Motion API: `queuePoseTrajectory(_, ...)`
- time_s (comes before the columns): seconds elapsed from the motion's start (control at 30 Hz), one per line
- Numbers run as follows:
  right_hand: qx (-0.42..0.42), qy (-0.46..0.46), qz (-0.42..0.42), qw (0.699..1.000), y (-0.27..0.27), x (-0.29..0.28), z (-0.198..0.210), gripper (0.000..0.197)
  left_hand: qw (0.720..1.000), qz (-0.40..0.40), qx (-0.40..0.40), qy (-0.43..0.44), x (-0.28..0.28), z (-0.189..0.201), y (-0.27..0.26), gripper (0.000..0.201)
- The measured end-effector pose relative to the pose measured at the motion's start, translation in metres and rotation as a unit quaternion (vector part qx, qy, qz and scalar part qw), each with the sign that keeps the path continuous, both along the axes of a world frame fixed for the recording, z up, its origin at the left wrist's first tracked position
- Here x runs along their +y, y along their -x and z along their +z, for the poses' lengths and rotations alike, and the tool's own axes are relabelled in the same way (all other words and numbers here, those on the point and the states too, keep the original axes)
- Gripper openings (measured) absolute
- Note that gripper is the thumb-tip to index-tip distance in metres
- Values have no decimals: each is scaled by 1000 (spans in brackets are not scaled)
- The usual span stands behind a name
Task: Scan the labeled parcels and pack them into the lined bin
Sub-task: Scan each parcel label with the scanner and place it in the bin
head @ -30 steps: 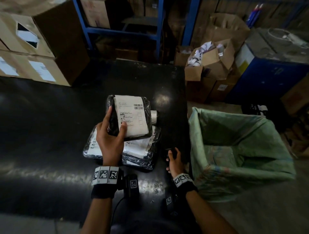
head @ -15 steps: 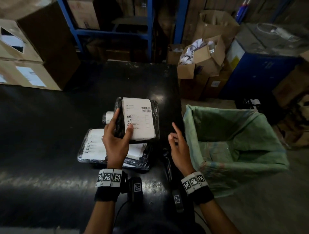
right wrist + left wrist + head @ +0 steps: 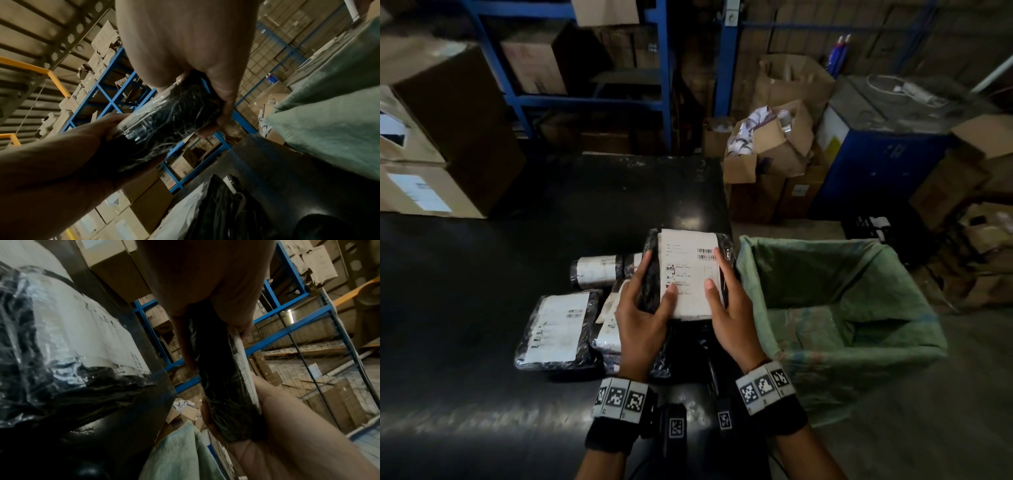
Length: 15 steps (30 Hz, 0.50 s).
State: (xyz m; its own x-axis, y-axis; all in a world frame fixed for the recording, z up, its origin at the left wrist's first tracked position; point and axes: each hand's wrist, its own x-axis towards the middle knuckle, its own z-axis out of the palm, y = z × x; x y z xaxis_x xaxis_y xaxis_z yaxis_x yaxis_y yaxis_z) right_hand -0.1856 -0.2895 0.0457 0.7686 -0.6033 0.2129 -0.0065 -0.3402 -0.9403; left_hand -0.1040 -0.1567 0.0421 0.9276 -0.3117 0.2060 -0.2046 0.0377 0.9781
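Note:
A black plastic-wrapped parcel [image 3: 690, 270] with a white barcode label is held above the black table [image 3: 482, 274], label up. My left hand [image 3: 643, 308] grips its left edge and my right hand [image 3: 726, 301] grips its right edge, thumbs on the label. The wrist views show the same parcel [image 3: 222, 386] [image 3: 162, 123] clamped between both palms. Flat labeled parcels [image 3: 558, 329] and a rolled parcel [image 3: 595, 270] lie on the table left of the hands. The green lined bin [image 3: 859, 308] stands open just right of the table.
A dark scanner [image 3: 705, 346] lies on the table below the held parcel, mostly hidden. Large cartons [image 3: 441, 137] sit at the table's back left. Blue shelving [image 3: 592, 99], open cardboard boxes [image 3: 774, 150] and a blue cabinet [image 3: 876, 171] crowd the floor behind.
My left hand has lifted the parcel and carried it right, toward the bin. My right hand has left the scanner and taken hold of the parcel's right edge.

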Motion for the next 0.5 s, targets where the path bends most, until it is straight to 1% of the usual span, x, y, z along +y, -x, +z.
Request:
queuePoseTrajectory(0.17, -9, 8, -30, 999, 18, -27, 7, 51, 999, -36, 5, -3, -30, 1, 12, 69)
queuePoseTrajectory(0.23, -6, -5, -40, 999, 27, -44, 10, 51, 998, -58, -4, -12, -47, 2, 18, 71)
queuePoseTrajectory(0.33, -11, -36, -57, 998, 42, -74, 17, 51, 992, -114, -17, -57, -77, 2, 23, 74)
queuePoseTrajectory(0.4, -12, -45, -70, 996, 52, -98, 21, 51, 985, -148, -24, -85, -98, -2, 25, 71)
queuePoseTrajectory(0.5, 24, -52, -91, 994, 68, -142, 14, 49, 978, -167, -27, -119, -126, -10, 31, 66)
